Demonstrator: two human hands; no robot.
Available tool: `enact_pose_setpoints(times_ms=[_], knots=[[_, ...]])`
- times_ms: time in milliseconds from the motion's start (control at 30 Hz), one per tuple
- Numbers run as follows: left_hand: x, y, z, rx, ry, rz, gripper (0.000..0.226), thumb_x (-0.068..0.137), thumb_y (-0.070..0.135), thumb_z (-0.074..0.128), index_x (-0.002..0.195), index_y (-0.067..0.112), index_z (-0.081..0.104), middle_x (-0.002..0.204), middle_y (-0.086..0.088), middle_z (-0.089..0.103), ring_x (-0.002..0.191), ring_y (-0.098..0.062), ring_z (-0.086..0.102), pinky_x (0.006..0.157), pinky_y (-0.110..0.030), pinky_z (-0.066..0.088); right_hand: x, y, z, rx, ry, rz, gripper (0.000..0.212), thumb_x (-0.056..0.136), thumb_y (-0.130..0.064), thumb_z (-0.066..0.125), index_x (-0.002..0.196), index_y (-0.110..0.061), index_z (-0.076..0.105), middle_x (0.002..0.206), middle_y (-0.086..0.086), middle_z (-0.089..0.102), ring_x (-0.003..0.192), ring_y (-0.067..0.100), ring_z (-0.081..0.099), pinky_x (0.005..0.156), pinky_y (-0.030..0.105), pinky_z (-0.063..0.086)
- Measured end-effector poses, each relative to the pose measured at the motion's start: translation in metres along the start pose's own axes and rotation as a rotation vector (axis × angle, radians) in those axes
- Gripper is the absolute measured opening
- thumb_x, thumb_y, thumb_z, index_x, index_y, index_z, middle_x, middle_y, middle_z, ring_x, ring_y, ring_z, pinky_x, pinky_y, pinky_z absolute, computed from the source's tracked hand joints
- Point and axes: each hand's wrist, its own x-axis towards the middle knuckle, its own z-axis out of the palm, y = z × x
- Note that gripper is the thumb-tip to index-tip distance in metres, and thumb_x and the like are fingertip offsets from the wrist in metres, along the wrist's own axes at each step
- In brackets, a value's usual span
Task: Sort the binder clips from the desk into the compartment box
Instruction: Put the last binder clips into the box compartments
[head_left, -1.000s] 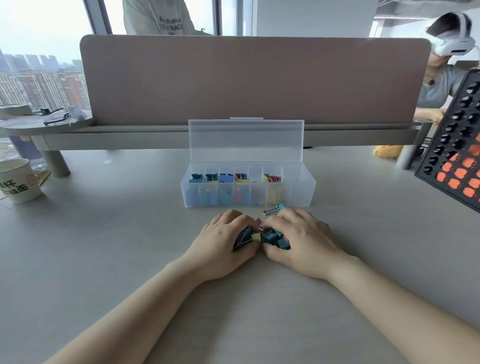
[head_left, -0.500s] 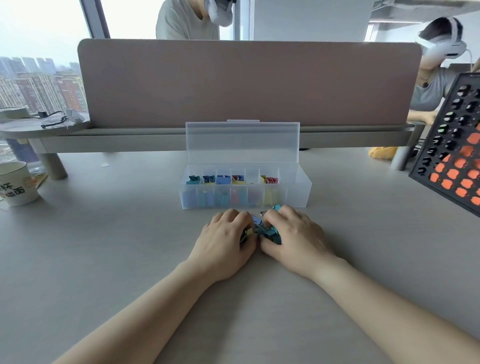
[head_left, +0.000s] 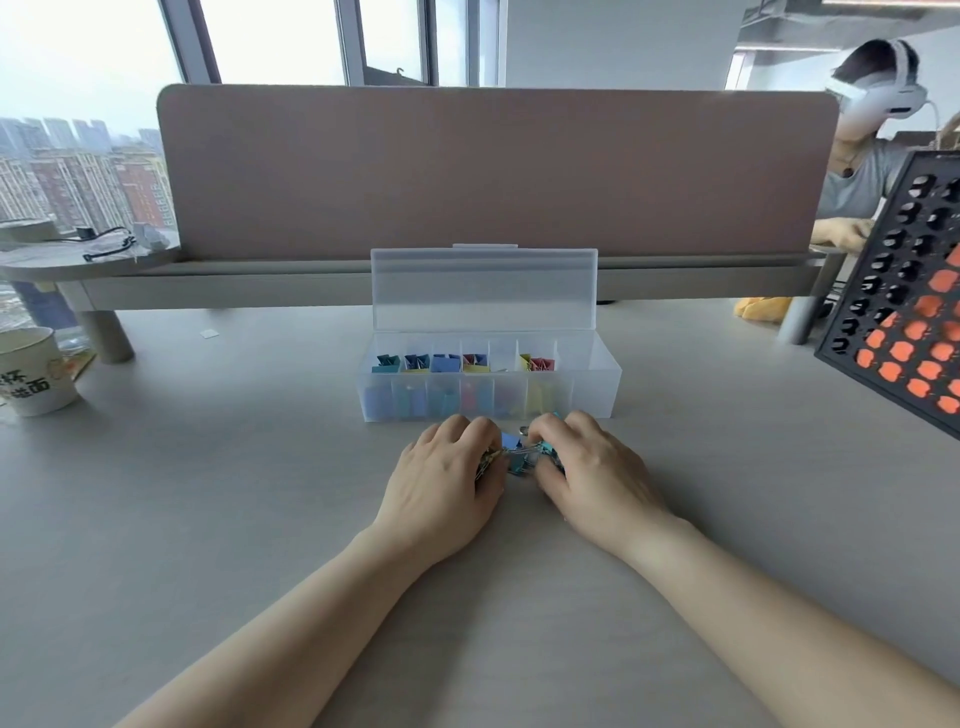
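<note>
From my station I count two hands on the desk (head_left: 208, 519), knuckles up and side by side. The left hand (head_left: 441, 483) and the right hand (head_left: 602, 480) have their fingers bent down around one small heap of binder clips (head_left: 519, 453), which lies on the desk between them. Each hand closes on the heap from its own side, and the fingertips are hidden under the clips. In the gap I see blue and teal bodies and some silver wire handles. How many clips are in the heap I cannot tell, because the hands cover most of it.

Just behind the hands stands one compartment box (head_left: 595, 397), translucent, with its long side toward me. Its lid (head_left: 483, 288) is open and stands upright at the back. I count seven compartments in one row. Coloured clips show clearly in five of them, the first four from the left and the sixth. They are teal, blue, red, pink and yellow.

At the far left edge stands one white cup (head_left: 31, 374) with printed characters. At the right edge leans one black tray (head_left: 904, 291) with many holes, part of them filled with orange pieces. Behind the box runs one brown partition (head_left: 493, 171), and past its right end sits one person (head_left: 857, 176) wearing a white headset.
</note>
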Motion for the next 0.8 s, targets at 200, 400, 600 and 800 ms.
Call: enact_pose_setpoints(times_ms=[200, 400, 600, 800], knots=[[0.002, 0.005, -0.003, -0.036, 0.116, -0.061, 0.016, 0.090, 0.040, 0.048, 0.099, 0.027, 0.052, 0.099, 0.009, 0.064, 0.086, -0.019, 0.060, 0.061, -0.029, 0.045, 0.001, 0.002, 0.001, 0.038, 0.016, -0.012, 0.017, 0.092, -0.031, 0.052, 0.105, -0.020, 0.055, 0.091, 0.001, 0.045, 0.072, 0.029, 0.053, 0.059, 0.035, 0.045], [0.014, 0.010, -0.002, -0.081, 0.188, -0.157, 0.017, 0.091, 0.041, 0.049, 0.092, 0.024, 0.050, 0.090, 0.007, 0.062, 0.077, -0.022, 0.058, 0.059, -0.029, 0.044, 0.005, 0.012, -0.001, 0.202, 0.140, 0.040, 0.010, 0.089, -0.018, 0.056, 0.098, -0.017, 0.057, 0.070, -0.003, 0.049, 0.060, 0.015, 0.048, 0.057, 0.031, 0.042], [0.025, 0.013, -0.007, -0.484, 0.169, -0.350, 0.008, 0.087, 0.035, 0.054, 0.082, 0.028, 0.055, 0.081, 0.009, 0.065, 0.077, -0.016, 0.064, 0.064, -0.032, 0.051, 0.023, 0.010, -0.015, 0.721, 0.221, 0.354, 0.007, 0.091, -0.014, 0.057, 0.088, -0.021, 0.058, 0.064, -0.004, 0.051, 0.052, 0.007, 0.042, 0.045, 0.015, 0.035], [0.049, 0.035, -0.022, -1.168, 0.072, -0.694, 0.017, 0.089, 0.021, 0.057, 0.072, 0.016, 0.056, 0.068, -0.005, 0.046, 0.055, -0.019, 0.039, 0.049, -0.024, 0.031, 0.033, 0.004, -0.030, 1.609, 0.064, 0.815, 0.008, 0.094, -0.015, 0.049, 0.091, -0.015, 0.056, 0.063, 0.009, 0.065, 0.042, 0.010, 0.039, 0.032, 0.015, 0.025]])
